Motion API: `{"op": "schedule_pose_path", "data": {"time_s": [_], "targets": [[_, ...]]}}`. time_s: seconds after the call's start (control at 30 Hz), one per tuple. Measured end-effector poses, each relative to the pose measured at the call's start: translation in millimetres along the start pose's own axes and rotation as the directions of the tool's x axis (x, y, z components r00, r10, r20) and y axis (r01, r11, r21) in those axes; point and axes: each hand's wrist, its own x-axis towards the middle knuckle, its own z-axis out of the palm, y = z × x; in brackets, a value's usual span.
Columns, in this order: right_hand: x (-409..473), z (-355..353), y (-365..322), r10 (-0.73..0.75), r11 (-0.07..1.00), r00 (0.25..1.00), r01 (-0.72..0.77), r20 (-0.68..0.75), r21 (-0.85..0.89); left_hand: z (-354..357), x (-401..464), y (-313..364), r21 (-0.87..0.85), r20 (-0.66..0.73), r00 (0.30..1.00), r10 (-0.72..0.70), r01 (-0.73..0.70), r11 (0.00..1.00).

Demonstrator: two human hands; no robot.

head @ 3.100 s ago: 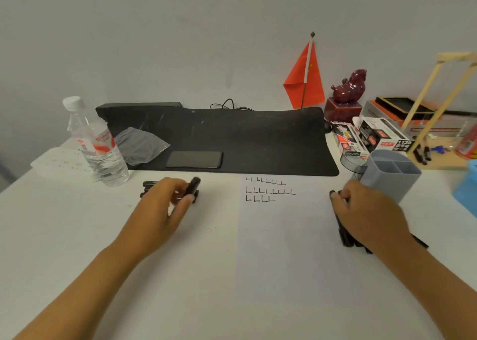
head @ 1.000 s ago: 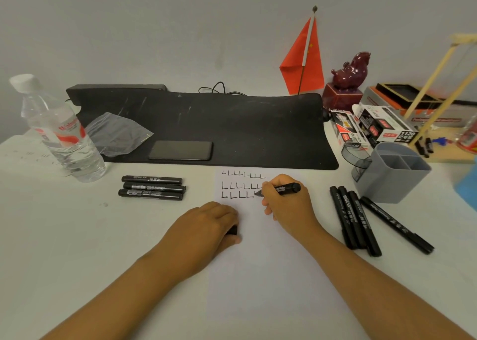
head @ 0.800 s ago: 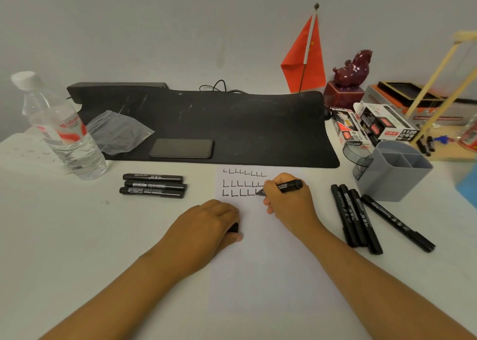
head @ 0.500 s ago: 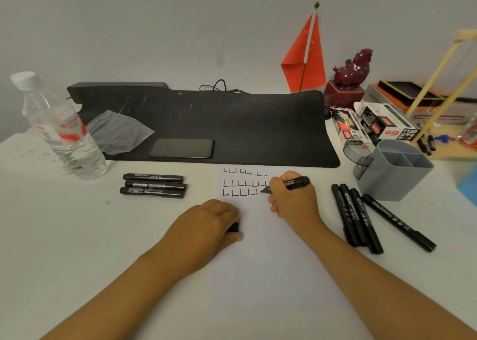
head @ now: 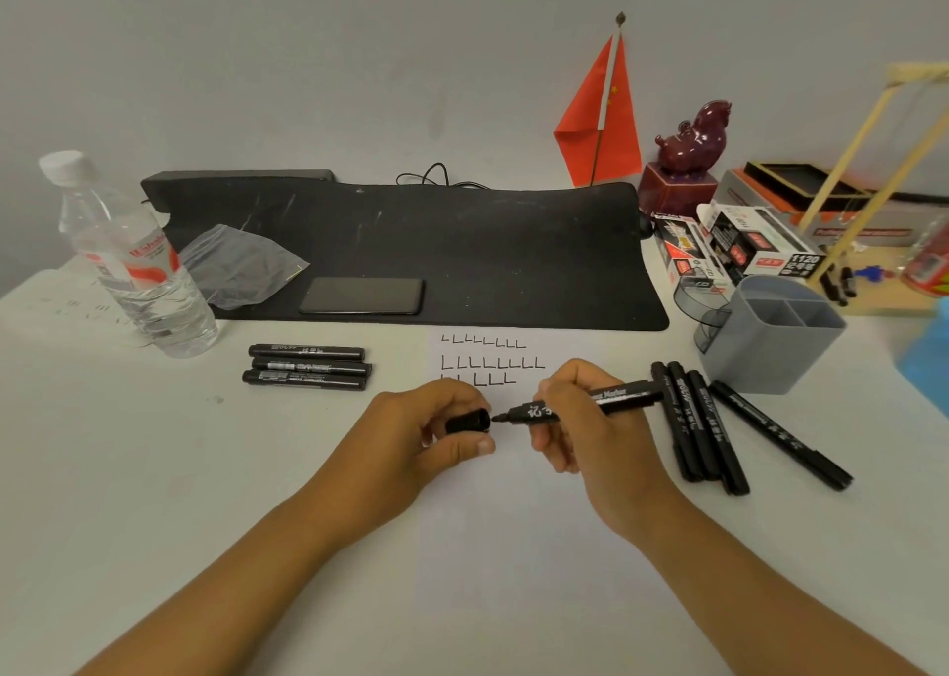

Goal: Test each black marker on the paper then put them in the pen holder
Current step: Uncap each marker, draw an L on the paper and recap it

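Left hand: the left hand (head: 431, 434) pinches a black cap (head: 468, 422) between thumb and curled fingers, above the paper (head: 518, 547).
Right hand: the right hand (head: 580, 434) grips an uncapped marker (head: 624, 398), fingers wrapped round its barrel; the tip points left at the cap's mouth, just short of it.
Paper: one white sheet in the middle of the worktop (head: 128, 496), running toward the near edge, with three rows of black L marks at its far end.
Markers on the left: three capped markers (head: 308, 366) lie side by side, touching, left of the paper.
Markers on the right: four markers (head: 719, 429) lie right of the paper; three are packed together and one is angled apart toward the right edge.
Pen holder: one grey pen holder (head: 770, 336) stands upright near the right edge, just beyond the four markers, its visible compartments showing no markers.
Around: a water bottle (head: 133, 259) near the left edge; a black mat (head: 462, 249) along the far side carrying a phone (head: 362, 296) and a clear plastic bag (head: 241, 264); a red flag (head: 601, 121), a dark red figurine (head: 690, 141) and marker boxes (head: 739, 249) toward the far right corner.
In the way: the right hand's marker barrel crosses over the far ends of the packed three.
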Motion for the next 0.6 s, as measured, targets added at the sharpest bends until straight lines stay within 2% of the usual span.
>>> {"op": "schedule_pose_path", "data": {"time_s": [0.27,0.43,0.5,0.6], "targets": [[-8.9,-0.3,-1.2,0.016,0.999,0.999,-0.014,0.049,-0.040,2.7,-2.9,16.2,-0.002,0.052,0.999,0.013,-0.013,1.000],[-16.6,4.1,5.0,0.055,0.998,0.997,-0.055,0.062,-0.007,7.3,-7.0,26.1,0.007,0.098,0.995,0.022,-0.023,1.000],[-19.2,5.7,8.2,0.055,0.999,0.998,-0.055,0.017,-0.003,10.6,-9.4,30.1,0.068,0.079,0.995,0.055,-0.060,0.996],[-23.4,8.7,13.2,0.057,0.997,0.998,-0.056,-0.023,0.056,15.6,-11.2,37.7,0.260,0.036,0.994,0.107,-0.113,0.959]]}}
